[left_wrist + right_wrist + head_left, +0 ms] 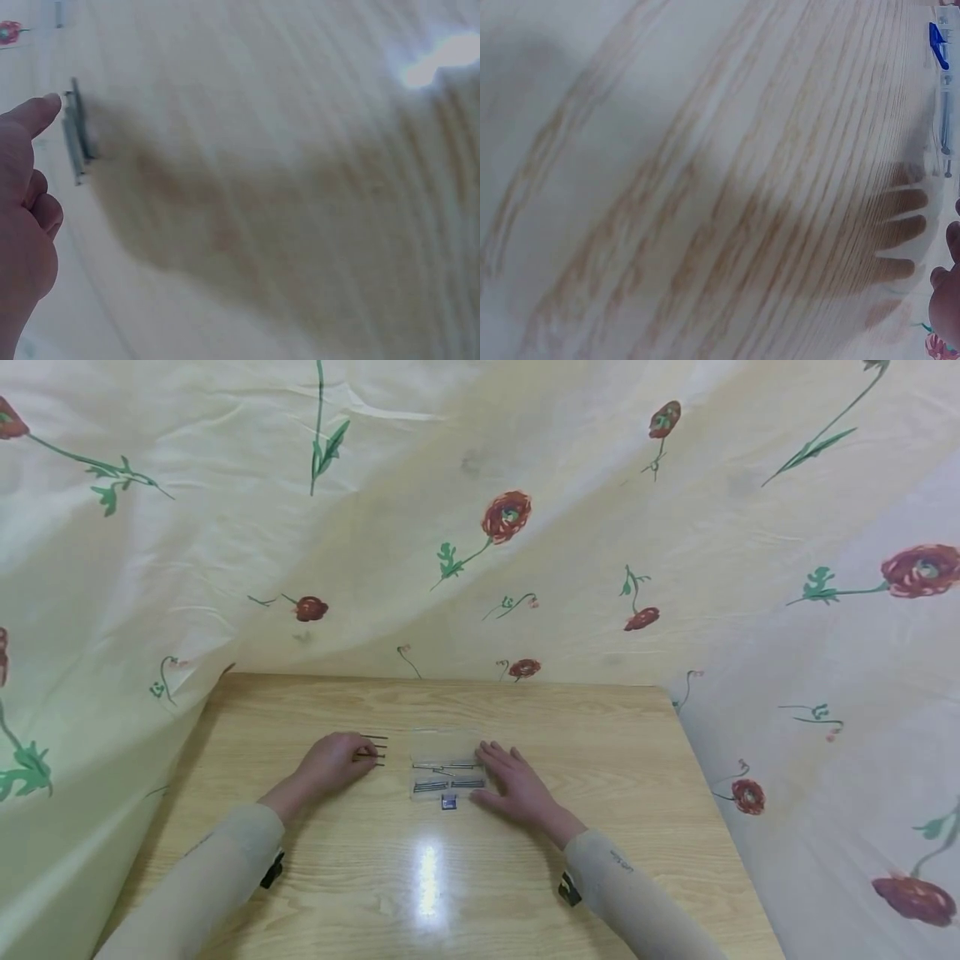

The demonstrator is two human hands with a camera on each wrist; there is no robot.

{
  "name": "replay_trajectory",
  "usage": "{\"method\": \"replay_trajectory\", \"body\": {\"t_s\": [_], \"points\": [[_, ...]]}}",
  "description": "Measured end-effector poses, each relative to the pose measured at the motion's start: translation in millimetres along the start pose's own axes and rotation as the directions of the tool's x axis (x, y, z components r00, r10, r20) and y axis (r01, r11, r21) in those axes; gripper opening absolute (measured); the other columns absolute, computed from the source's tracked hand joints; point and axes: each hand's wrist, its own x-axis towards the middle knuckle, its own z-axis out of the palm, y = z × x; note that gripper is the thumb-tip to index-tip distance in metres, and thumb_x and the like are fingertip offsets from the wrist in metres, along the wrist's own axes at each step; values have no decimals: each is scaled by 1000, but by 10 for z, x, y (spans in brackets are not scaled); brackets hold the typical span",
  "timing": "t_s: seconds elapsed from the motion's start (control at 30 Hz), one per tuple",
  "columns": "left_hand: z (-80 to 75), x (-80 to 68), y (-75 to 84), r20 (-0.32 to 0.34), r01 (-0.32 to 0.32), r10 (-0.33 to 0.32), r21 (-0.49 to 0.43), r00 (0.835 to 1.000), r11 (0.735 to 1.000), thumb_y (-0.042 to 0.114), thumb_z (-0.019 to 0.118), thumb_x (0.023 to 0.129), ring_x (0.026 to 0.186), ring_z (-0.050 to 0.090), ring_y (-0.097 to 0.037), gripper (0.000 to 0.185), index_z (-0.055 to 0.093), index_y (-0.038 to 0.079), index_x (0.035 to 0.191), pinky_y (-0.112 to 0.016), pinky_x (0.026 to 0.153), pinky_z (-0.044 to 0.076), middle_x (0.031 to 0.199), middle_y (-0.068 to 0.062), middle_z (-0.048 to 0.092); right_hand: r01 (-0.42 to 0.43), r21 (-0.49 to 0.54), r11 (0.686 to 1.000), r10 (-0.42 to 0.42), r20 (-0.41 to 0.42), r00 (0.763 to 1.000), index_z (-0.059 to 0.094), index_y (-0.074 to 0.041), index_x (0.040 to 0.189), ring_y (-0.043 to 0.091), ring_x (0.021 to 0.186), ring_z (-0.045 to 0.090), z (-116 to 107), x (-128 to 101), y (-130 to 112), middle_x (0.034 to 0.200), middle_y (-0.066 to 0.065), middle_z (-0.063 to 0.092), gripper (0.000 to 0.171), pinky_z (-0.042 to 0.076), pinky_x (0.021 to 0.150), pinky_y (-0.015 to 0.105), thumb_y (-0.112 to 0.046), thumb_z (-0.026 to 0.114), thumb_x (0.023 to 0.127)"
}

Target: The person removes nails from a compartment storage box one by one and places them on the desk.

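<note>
A small clear plastic box [446,765] lies in the middle of the wooden table [420,893]. It has thin metal pins inside and a blue latch [448,802] on its near side. My right hand [512,777] rests flat on the table against the box's right side, fingers straight. My left hand [337,762] lies left of the box, its fingertips at several loose dark pins [373,749]. In the left wrist view the forefinger [36,112] points at those pins [75,135], the other fingers curled and holding nothing. The right wrist view shows the latch [938,45] and the boxed pins [945,127].
A cream cloth with red flowers [507,516] hangs behind the table and down both sides. The table's right edge [720,810] drops off close to my right forearm. A bright light reflection [428,877] sits on the near tabletop.
</note>
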Motion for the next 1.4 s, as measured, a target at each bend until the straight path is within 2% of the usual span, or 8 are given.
{"method": "replay_trajectory", "body": {"t_s": [0.1, 0.27, 0.4, 0.67, 0.9, 1.03, 1.23, 1.4], "points": [[-76, 77, 101, 8, 2, -2, -35, 1000, 999, 20, 79, 98, 101, 75, -27, 13, 82, 12, 108, -52, 92, 60, 111, -6, 80, -1, 0, 1000, 1, -4, 1000, 35, -12, 166, 26, 163, 22, 0, 0, 10, 175, 6, 26, 85, 10, 132, 51, -58, 65, 101], [-123, 255, 279, 42, -64, 65, -37, 997, 997, 22, 79, 99, 94, 73, -21, 20, 80, 10, 114, -47, 87, 60, 112, -7, 79, 0, 3, 1000, 0, -8, 1000, 36, -12, 166, 27, 162, 23, -13, -4, 17, 174, 8, 28, 85, 11, 132, 53, -58, 66, 101], [-50, 369, 442, 72, -123, 127, -46, 989, 991, 22, 79, 98, 93, 71, -20, 20, 80, 11, 115, -44, 84, 60, 111, -6, 79, 4, 4, 1000, -4, -13, 1000, 36, -11, 166, 28, 162, 24, -18, -1, 20, 174, 9, 29, 85, 12, 132, 54, -57, 66, 101], [138, 508, 662, 159, -199, 203, -42, 966, 979, 16, 79, 98, 111, 74, -28, 19, 80, 11, 116, -47, 98, 59, 118, -7, 79, 16, 16, 1000, -15, -33, 999, 40, -10, 164, 31, 161, 27, -11, -5, 9, 172, 9, 33, 83, 13, 131, 56, -57, 66, 101], [247, 569, 680, 213, -174, 180, -48, 960, 984, 16, 78, 98, 117, 71, -27, 20, 80, 15, 118, -49, 105, 55, 123, -6, 77, 8, 14, 1000, -7, -27, 1000, 39, -12, 165, 29, 161, 27, -1, -5, 4, 173, 8, 32, 82, 13, 132, 54, -56, 66, 101], [289, 565, 660, 225, -176, 179, -34, 958, 984, 19, 77, 99, 116, 72, -23, 18, 81, 18, 116, -46, 104, 56, 122, -2, 78, 1, 8, 1000, -1, -12, 1000, 36, -13, 166, 27, 162, 24, -6, 2, -7, 173, 6, 30, 83, 11, 132, 52, -58, 65, 102], [304, 558, 628, 238, -210, 204, 1, 950, 978, 20, 77, 99, 112, 73, -20, 18, 82, 22, 116, -43, 102, 58, 119, 1, 78, 4, 0, 1000, -4, -18, 1000, 36, -12, 166, 28, 162, 25, 1, 1, -32, 173, 7, 30, 84, 12, 132, 54, -59, 63, 102], [293, 579, 619, 264, -250, 236, 22, 935, 968, 18, 79, 98, 107, 73, -18, 21, 82, 23, 118, -41, 98, 59, 115, 3, 79, -3, -5, 1000, 3, -16, 1000, 36, -13, 166, 27, 162, 25, 15, -1, -37, 173, 6, 30, 84, 12, 132, 53, -58, 64, 102]]}}
